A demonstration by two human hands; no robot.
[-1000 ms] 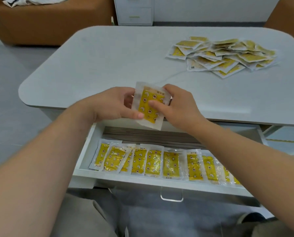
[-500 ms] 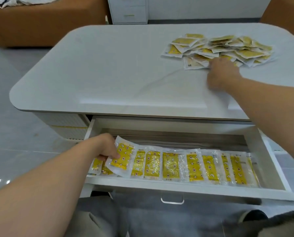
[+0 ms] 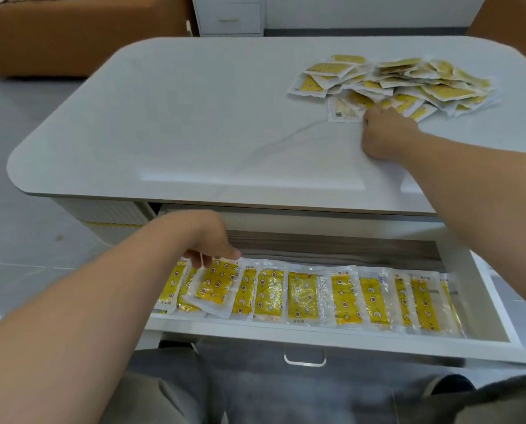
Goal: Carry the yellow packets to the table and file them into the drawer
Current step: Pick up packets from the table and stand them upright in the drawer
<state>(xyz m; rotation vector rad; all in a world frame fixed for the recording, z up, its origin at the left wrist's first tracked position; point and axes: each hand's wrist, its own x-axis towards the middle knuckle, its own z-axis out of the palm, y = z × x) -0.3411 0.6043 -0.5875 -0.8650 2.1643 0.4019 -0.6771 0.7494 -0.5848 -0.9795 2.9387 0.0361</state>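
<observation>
Left grip (image 3: 211,240), fingers loose, touches a tilted yellow packet (image 3: 216,284) atop the drawer (image 3: 316,333) row; right grip (image 3: 388,133) curls at the pile (image 3: 408,84) on the table (image 3: 194,117), hold hidden. Filing looks midway; next, square that packet, lift another.

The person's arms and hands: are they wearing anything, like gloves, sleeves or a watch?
Nothing that shows. The left hand and right hand have no gloves, and the forearms have no sleeves, watch or bands up to the picture's edge. No rings are visible, though the right hand's fingers are mostly hidden.
</observation>
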